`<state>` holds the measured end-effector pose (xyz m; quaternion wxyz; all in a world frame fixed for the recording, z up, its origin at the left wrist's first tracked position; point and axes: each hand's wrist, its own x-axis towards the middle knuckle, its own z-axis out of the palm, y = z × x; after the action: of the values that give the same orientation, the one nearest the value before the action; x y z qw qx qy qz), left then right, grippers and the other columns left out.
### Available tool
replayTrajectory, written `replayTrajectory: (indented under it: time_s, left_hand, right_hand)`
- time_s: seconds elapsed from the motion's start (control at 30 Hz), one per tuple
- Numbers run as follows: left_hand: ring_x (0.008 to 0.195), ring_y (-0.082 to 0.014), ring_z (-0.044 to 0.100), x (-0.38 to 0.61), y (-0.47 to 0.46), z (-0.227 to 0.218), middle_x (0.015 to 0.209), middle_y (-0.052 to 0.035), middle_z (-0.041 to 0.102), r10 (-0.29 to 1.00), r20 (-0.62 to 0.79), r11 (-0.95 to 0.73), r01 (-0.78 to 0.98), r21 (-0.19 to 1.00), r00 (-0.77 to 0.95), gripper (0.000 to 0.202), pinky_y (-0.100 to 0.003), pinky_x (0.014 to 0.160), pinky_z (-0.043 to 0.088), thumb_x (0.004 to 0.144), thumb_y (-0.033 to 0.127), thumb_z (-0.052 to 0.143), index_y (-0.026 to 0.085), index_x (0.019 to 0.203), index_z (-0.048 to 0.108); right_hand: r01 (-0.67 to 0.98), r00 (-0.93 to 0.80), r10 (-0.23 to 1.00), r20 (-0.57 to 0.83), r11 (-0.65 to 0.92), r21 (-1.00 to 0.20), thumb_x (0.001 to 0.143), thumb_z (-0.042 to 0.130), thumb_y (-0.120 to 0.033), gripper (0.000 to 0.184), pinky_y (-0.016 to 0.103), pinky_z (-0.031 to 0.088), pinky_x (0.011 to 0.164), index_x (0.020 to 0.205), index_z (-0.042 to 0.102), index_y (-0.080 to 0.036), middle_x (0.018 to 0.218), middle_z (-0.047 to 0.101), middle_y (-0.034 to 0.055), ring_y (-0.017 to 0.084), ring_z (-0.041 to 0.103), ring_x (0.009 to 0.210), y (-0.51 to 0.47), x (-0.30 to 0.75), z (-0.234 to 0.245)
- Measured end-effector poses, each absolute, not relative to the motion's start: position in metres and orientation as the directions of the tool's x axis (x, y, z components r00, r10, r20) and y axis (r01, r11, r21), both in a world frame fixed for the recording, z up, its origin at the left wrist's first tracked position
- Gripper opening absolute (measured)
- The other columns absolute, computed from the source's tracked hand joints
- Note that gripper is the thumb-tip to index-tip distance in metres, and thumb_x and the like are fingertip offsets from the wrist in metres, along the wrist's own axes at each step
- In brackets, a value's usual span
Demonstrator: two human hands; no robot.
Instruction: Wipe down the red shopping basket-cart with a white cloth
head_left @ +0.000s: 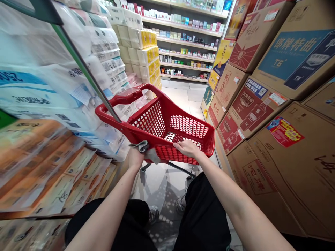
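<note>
A: Where to look for the red shopping cart point(166, 122)?

B: At the centre of the frame. Stands on pale floor tiles point(183, 94), with mesh walls and a handle point(131, 96) towards the upper left.

A: And the left hand point(136, 158)?

B: Just left of centre and lower, by the near side of the cart. Fingers curled round a bunched grey cloth point(142, 145), with folds poking out above. Cannot tell whether touching the cart wall.

A: Right hand point(187, 148)?

B: Right of centre and a little below, on the near rim of the cart. Fingers close together, laid over the edge. Cannot tell how firmly closed, with the underside out of sight.

A: Across the upper left?

B: A metal pole point(99, 91), partly green, slanting down to the cart beside the handle.

A: Down the left side?

B: White paper packs point(104, 45) stacked high, orange packs point(52, 153) at the lower left, yellow-and-white packs point(148, 52) near the top centre.

A: On the right?

B: Cardboard boxes point(282, 153) piled from bottom to top, some with price stickers point(277, 98).

A: Top and bottom?

B: Shelves point(196, 29) lined with small goods point(201, 24) at the top; black trousers point(204, 205) and light shoes point(180, 205) at the bottom.
</note>
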<state>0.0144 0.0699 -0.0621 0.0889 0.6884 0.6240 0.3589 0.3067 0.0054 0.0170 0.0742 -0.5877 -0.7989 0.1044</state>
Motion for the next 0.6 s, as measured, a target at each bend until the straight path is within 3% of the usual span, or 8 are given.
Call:
replayTrajectory:
  time_s: [0.13,0.23,0.33,0.47,0.53,0.6]
  left_hand:
    - [0.071,-0.0279,0.068,0.011,0.075,-0.059,0.071,-0.0111,0.071,0.952,0.284,-0.123,0.703,0.701,-0.117,0.019,-0.036,0.064,0.052,0.073,0.032,0.059,0.018,0.078,0.071]
    - [0.08,-0.0253,0.067,0.013,0.069,-0.036,0.082,-0.0106,0.073,0.877,0.378,-0.131,0.611,0.781,-0.295,0.031,-0.036,0.075,0.053,0.082,0.041,0.055,0.015,0.089,0.071]
    - [0.082,-0.0205,0.066,0.019,0.053,-0.004,0.091,-0.0091,0.073,0.823,0.479,-0.247,0.564,0.788,-0.307,0.04,-0.033,0.08,0.053,0.092,0.045,0.045,0.014,0.099,0.069]
    - [0.099,-0.0202,0.064,0.03,0.042,0.032,0.108,-0.008,0.07,0.728,0.661,-0.429,0.633,0.645,-0.18,0.036,-0.034,0.092,0.05,0.097,0.04,0.042,0.018,0.114,0.065]
    - [0.105,-0.0216,0.063,0.035,0.046,0.04,0.115,-0.0091,0.068,0.719,0.694,-0.542,0.66,0.52,0.043,0.036,-0.037,0.096,0.048,0.097,0.037,0.042,0.018,0.118,0.063]
    - [0.109,-0.0243,0.061,0.039,0.054,0.043,0.116,-0.0097,0.068,0.665,0.674,-0.651,0.692,0.313,0.321,0.033,-0.04,0.099,0.046,0.097,0.035,0.043,0.019,0.116,0.065]
  right_hand:
    - [0.93,-0.288,0.957,-0.012,0.277,-0.241,0.097,0.004,-0.066,0.079,0.027,0.028,0.064,0.083,0.067,-0.021,0.085,0.072,0.0051,0.016,0.063,0.078,0.006,0.307,0.016]
    - [0.928,-0.297,0.955,0.0,0.289,-0.233,0.097,0.003,-0.066,0.079,0.027,0.027,0.063,0.081,0.066,-0.021,0.086,0.072,0.0047,0.016,0.063,0.079,0.004,0.31,0.016]
    - [0.937,-0.284,0.959,-0.001,0.277,-0.211,0.098,0.004,-0.065,0.078,0.028,0.027,0.063,0.08,0.066,-0.021,0.086,0.072,0.0046,0.016,0.063,0.08,0.002,0.311,0.016]
    - [0.941,-0.274,0.962,-0.009,0.266,-0.207,0.098,0.005,-0.065,0.076,0.027,0.028,0.065,0.082,0.066,-0.021,0.087,0.073,0.0047,0.016,0.064,0.082,-0.001,0.311,0.018]
    - [0.939,-0.277,0.961,-0.003,0.27,-0.214,0.098,0.006,-0.065,0.076,0.027,0.028,0.065,0.081,0.065,-0.021,0.087,0.072,0.0045,0.016,0.064,0.082,-0.002,0.311,0.017]
    - [0.938,-0.274,0.962,0.006,0.268,-0.218,0.097,0.005,-0.067,0.076,0.027,0.028,0.065,0.08,0.064,-0.021,0.086,0.072,0.0043,0.016,0.064,0.081,-0.003,0.311,0.016]
